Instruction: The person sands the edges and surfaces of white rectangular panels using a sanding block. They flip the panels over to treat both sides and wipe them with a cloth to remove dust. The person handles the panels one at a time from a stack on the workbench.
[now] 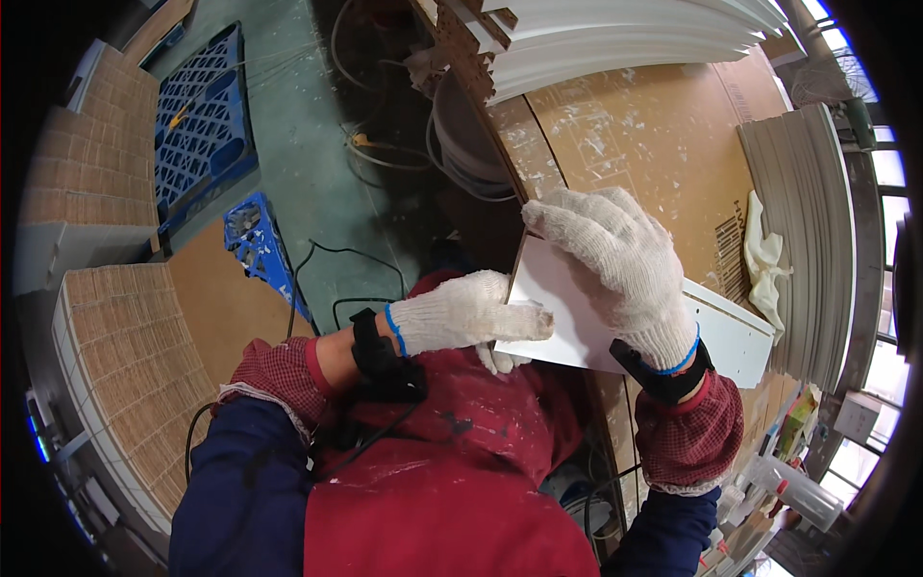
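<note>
A white panel [558, 332] lies across the near edge of the workbench, its left end sticking out over my lap. Small holes and a long groove mark its right end, past my right wrist. My left hand [461, 315], in a white knit glove, grips that left end, thumb on top and fingers underneath. My right hand [620, 260], gloved alike, arches over the panel with its fingers bent together at the far left corner. Its thumb is hidden. Black bands circle both wrists.
Cardboard [663, 135] covers the bench. White strips [615, 43] are piled at the back, and stacked boards [803, 221] stand right, beside a pale cloth [764, 255]. A bucket [471, 135], cables, blue pallets [202, 115] and brown-sided stacks [135, 356] occupy the floor leftward.
</note>
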`<state>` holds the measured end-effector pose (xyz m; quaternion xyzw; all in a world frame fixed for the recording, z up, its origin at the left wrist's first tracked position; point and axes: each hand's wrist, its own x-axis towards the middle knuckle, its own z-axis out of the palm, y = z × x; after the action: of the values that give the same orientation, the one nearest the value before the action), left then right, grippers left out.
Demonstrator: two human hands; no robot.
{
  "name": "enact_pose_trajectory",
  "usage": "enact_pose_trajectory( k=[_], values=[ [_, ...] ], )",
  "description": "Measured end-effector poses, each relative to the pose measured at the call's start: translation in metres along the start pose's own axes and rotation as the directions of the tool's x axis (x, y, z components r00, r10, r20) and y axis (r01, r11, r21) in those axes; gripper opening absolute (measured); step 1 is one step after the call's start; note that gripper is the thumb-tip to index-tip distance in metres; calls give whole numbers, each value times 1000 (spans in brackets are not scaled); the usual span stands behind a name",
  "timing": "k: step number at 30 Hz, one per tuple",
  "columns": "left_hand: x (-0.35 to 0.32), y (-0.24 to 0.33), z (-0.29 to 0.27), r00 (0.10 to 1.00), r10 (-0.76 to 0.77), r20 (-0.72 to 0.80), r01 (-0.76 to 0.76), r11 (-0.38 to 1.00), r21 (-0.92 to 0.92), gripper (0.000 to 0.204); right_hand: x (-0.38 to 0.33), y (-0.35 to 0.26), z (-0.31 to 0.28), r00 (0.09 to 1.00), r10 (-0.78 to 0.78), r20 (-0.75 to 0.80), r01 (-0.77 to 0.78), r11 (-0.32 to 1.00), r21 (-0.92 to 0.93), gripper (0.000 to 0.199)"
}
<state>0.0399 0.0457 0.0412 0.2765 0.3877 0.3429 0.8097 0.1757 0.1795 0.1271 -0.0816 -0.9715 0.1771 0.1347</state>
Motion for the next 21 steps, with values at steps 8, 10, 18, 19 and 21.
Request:
enact_pose_trajectory(
  k=[8,10,18,19,21],
  values=[
    [-3,1,1,999,39,-9,-39,999,3,42,7,-10,-1,1000,-12,-1,12,1000,-12,44],
    [-4,1,1,999,33,-4,-33,999,2,43,4,-7,-2,999,17,-50,-16,1000,13,42],
    [-3,-2,4,998,48,-45,-47,999,20,38,7,-19,4,999,41,-30,-43,997,-61,41],
    [-3,-1,4,998,47,-36,-46,999,21,39,6,-20,4,999,48,9,-47,994,-98,40],
    [-3,0,3,999,45,-28,-45,999,18,40,6,-17,2,997,75,23,-73,996,-50,40]
  ],
)
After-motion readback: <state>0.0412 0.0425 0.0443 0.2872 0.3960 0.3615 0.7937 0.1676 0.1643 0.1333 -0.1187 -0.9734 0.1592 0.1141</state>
